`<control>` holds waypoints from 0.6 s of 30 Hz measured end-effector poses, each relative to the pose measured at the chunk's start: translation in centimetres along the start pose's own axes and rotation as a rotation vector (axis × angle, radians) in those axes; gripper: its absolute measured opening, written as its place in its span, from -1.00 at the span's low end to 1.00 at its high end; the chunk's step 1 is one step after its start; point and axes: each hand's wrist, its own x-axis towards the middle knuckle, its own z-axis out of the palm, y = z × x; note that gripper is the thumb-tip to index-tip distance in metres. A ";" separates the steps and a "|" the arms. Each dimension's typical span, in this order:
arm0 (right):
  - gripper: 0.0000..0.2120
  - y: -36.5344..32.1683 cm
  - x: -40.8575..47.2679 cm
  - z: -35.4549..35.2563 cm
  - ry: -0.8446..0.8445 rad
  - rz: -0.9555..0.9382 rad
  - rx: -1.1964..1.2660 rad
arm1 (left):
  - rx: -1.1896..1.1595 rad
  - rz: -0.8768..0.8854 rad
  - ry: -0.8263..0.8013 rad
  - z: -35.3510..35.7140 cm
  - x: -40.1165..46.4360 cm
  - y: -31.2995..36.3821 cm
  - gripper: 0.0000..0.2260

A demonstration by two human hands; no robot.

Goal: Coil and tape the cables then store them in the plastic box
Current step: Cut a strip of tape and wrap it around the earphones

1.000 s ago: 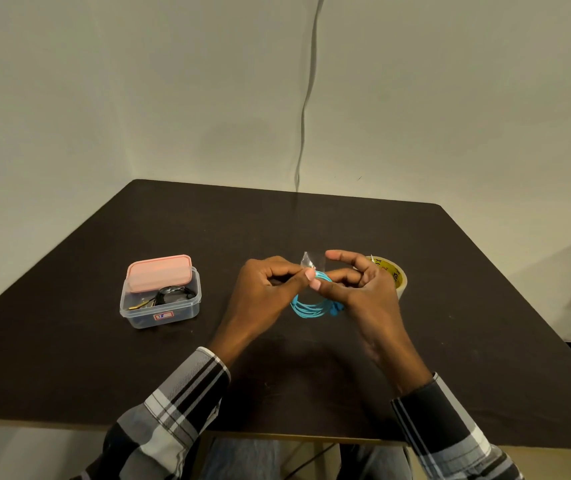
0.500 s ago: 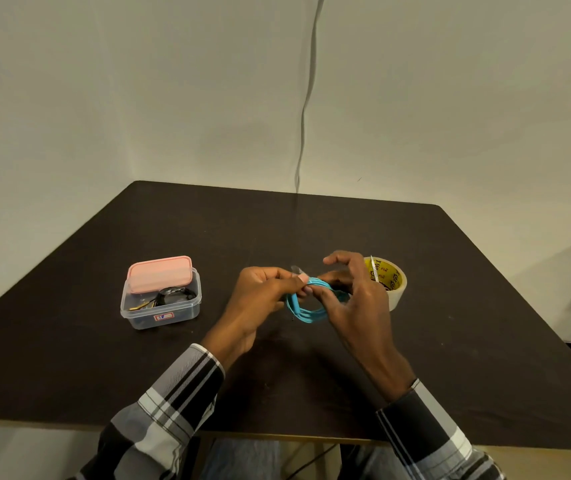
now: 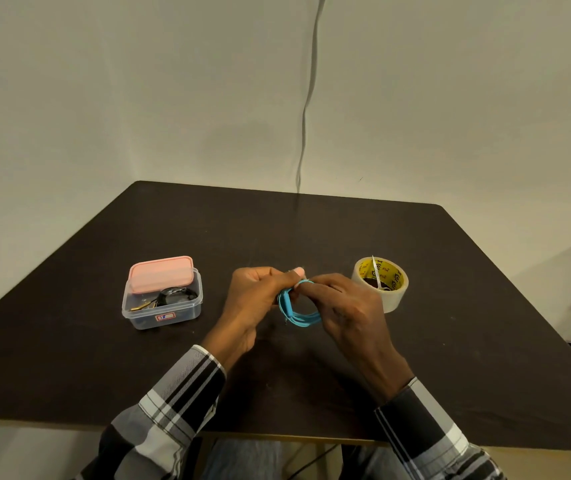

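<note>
both hands, the left hand (image 3: 259,299) and right hand (image 3: 342,306), pinch the blue cable coil (image 3: 299,315) just above the bench (image 3: 450,358), and a loose grip could let the loops spring apart before the tape holds.

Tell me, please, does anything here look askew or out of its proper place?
Yes: the pink plastic lid sits askew on the clear plastic box, covering only its far part, so the dark cables inside show. The roll of clear tape has a loose end sticking up. Both hands hold the blue coiled cable.
</note>
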 end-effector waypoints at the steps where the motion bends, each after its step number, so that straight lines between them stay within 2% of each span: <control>1: -0.80 -0.1 0.0 0.1 0.012 0.016 0.019 | -0.002 0.020 0.005 0.0 0.0 0.0 -0.77; 11: -0.74 -0.3 0.3 0.3 0.051 0.065 0.005 | 0.102 0.220 -0.007 -0.8 -0.3 -0.5 -0.87; 14: -0.75 -0.7 0.2 0.5 0.055 0.066 -0.027 | 0.099 0.223 0.013 -0.8 -0.4 -0.4 -0.68; 16: -0.73 -0.9 0.3 0.4 0.052 0.067 -0.045 | 0.159 0.290 0.016 -1.0 -0.3 -0.6 -0.53; 18: -0.68 -1.1 0.4 0.4 0.036 0.072 -0.065 | 0.258 0.394 0.000 -1.2 -0.2 -0.8 -0.50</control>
